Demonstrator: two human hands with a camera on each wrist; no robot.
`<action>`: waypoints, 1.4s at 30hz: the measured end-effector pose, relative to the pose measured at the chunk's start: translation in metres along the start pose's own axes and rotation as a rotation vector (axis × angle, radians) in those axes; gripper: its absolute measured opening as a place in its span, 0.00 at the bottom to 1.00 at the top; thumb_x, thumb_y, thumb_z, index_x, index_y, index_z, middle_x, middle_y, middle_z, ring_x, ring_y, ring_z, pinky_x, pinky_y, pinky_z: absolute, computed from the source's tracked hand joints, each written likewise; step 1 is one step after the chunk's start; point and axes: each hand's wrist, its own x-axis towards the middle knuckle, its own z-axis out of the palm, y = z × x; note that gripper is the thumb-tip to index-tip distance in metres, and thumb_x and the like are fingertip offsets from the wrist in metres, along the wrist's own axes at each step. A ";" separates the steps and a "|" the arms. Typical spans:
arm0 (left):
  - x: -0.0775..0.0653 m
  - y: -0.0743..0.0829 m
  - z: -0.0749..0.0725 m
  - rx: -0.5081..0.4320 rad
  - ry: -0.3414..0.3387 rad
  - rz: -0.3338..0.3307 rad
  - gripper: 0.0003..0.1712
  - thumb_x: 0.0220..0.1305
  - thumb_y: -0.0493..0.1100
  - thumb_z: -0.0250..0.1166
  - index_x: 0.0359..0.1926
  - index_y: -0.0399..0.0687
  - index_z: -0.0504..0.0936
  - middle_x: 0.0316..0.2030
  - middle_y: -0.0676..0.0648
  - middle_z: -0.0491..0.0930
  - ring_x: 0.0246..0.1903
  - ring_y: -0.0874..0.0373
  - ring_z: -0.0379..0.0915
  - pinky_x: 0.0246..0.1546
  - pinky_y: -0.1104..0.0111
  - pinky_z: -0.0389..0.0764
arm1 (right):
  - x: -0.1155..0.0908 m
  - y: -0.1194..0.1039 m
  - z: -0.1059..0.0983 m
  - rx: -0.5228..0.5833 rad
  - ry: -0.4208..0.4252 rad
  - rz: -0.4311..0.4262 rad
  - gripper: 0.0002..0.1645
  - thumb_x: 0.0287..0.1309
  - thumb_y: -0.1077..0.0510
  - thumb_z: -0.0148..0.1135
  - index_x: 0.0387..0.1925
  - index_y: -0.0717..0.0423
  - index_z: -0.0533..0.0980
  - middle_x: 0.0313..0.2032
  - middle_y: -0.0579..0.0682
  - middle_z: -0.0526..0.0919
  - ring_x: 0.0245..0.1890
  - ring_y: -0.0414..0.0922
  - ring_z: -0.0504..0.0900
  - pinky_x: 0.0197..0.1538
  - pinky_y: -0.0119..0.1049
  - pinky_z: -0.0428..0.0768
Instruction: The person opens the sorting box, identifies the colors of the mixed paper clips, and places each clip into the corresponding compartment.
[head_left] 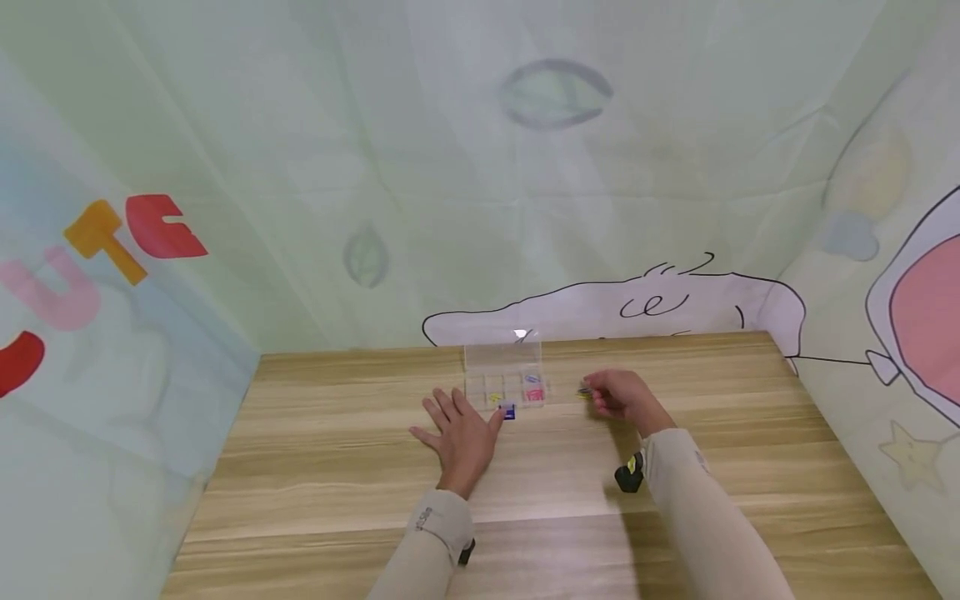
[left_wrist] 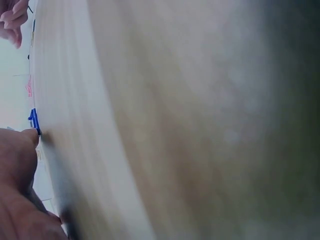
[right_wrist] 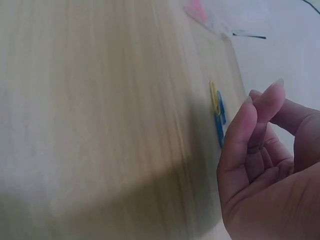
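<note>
My left hand (head_left: 463,437) rests on the table with fingers spread, its thumb touching a small blue piece (head_left: 508,412) at the front edge of a clear compartment box (head_left: 513,402). The box's transparent lid (head_left: 502,357) stands raised at the back. Yellow clips (head_left: 495,399), blue clips (head_left: 532,379) and pink clips (head_left: 534,395) sit in separate compartments. To the right of the box, my right hand (head_left: 621,395) has curled fingers, thumb and fingertips close together. Beside them on the table lie a yellow paper clip (right_wrist: 214,96) and blue paper clips (right_wrist: 219,130). Whether anything is between the fingertips is hidden.
The wooden table (head_left: 555,517) meets a printed cloth backdrop (head_left: 450,167) behind the box, with more cloth at both sides. A dark wrist-worn device (head_left: 629,475) hangs under the right sleeve (head_left: 686,475).
</note>
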 end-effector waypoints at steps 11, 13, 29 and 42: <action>-0.001 -0.001 0.001 -0.018 0.006 0.013 0.57 0.62 0.71 0.56 0.74 0.35 0.49 0.75 0.30 0.36 0.73 0.32 0.25 0.59 0.27 0.26 | 0.002 0.010 0.001 -0.042 0.034 0.001 0.09 0.58 0.68 0.61 0.42 0.65 0.77 0.15 0.44 0.75 0.14 0.35 0.72 0.21 0.28 0.74; -0.001 -0.001 0.001 -0.016 0.008 0.014 0.57 0.62 0.71 0.56 0.74 0.35 0.49 0.75 0.30 0.37 0.73 0.32 0.25 0.59 0.27 0.26 | 0.003 0.012 0.003 -0.075 0.047 -0.011 0.09 0.57 0.68 0.62 0.41 0.65 0.78 0.15 0.44 0.75 0.14 0.35 0.72 0.21 0.27 0.75; 0.000 -0.001 0.000 -0.008 -0.005 0.005 0.57 0.62 0.72 0.55 0.75 0.36 0.48 0.75 0.31 0.36 0.74 0.33 0.25 0.59 0.27 0.26 | -0.001 0.013 0.011 -0.214 0.134 -0.062 0.04 0.56 0.69 0.62 0.26 0.62 0.78 0.14 0.47 0.75 0.12 0.37 0.72 0.18 0.28 0.73; 0.001 -0.001 0.001 -0.008 -0.013 0.003 0.58 0.62 0.73 0.54 0.75 0.35 0.47 0.75 0.31 0.33 0.74 0.33 0.23 0.59 0.27 0.24 | 0.002 0.011 0.012 -0.167 0.121 -0.048 0.05 0.57 0.67 0.63 0.35 0.67 0.77 0.16 0.46 0.76 0.14 0.37 0.73 0.21 0.28 0.74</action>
